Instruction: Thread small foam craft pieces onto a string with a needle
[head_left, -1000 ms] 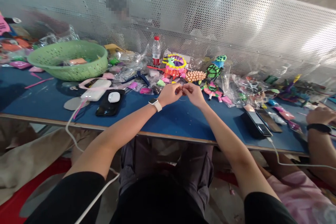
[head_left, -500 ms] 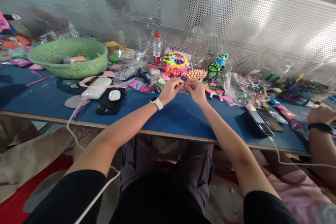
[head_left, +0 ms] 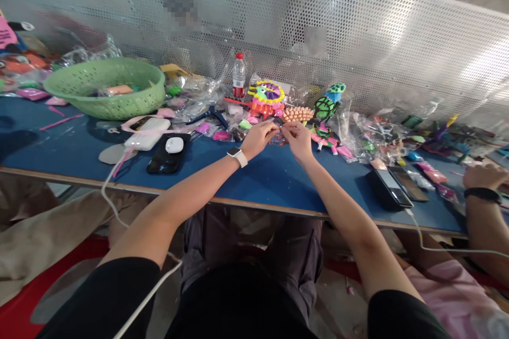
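Note:
My left hand [head_left: 258,137], with a white-strapped watch on its wrist, is closed in a pinch over the blue table. Facing it, my right hand [head_left: 297,139] also pinches, its fingertips almost meeting the left ones. Whatever sits between the fingertips is too small to make out. Just behind the hands stand a colourful clay figure with a yellow-and-purple frill [head_left: 267,98], a tan spiky clay piece [head_left: 297,114] and a green-and-blue clay turtle [head_left: 328,103]. A pink-and-green clay figure [head_left: 324,136] lies right of my right hand.
A green basket [head_left: 115,111] stands at the left, near a black phone [head_left: 165,161] and a white power bank [head_left: 147,135]. A red-capped bottle [head_left: 239,75] is at the back. Right are a black box-like device [head_left: 387,190] and another person's hand [head_left: 483,175]. A perforated metal panel [head_left: 262,10] rises behind.
The fingertips have shifted slightly, and a bit of yellow seen earlier at my left fingertips no longer shows. Otherwise both hands stay in nearly the same place.

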A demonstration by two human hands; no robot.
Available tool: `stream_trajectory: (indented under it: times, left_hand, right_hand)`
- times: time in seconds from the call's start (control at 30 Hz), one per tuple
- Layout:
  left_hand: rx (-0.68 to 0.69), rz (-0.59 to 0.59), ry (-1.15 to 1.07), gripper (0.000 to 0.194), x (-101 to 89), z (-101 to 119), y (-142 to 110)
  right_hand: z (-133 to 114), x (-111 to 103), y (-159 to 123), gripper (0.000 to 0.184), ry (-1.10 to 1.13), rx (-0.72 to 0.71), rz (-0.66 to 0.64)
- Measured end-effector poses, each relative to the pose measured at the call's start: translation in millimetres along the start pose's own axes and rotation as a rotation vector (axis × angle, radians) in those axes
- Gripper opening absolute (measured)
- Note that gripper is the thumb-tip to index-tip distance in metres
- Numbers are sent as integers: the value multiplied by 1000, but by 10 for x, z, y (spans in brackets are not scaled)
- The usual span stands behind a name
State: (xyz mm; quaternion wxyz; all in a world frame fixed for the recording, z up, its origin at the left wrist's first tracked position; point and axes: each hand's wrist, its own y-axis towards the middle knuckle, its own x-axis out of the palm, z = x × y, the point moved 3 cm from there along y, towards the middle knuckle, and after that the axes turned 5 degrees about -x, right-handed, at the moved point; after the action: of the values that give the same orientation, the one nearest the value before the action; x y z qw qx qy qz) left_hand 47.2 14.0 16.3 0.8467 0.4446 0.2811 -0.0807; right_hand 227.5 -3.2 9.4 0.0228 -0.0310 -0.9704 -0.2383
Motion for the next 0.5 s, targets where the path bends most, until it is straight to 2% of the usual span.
stream_trajectory:
  times: [0.27,0.5]
  left_hand:
    - [73,46,197,36,57,-7,-33]
    - [149,21,230,42,35,-47,-27]
  right_hand:
    - [-32,80,-31,40,167,272,12]
    - [-53,128,-54,41,121,292,-69]
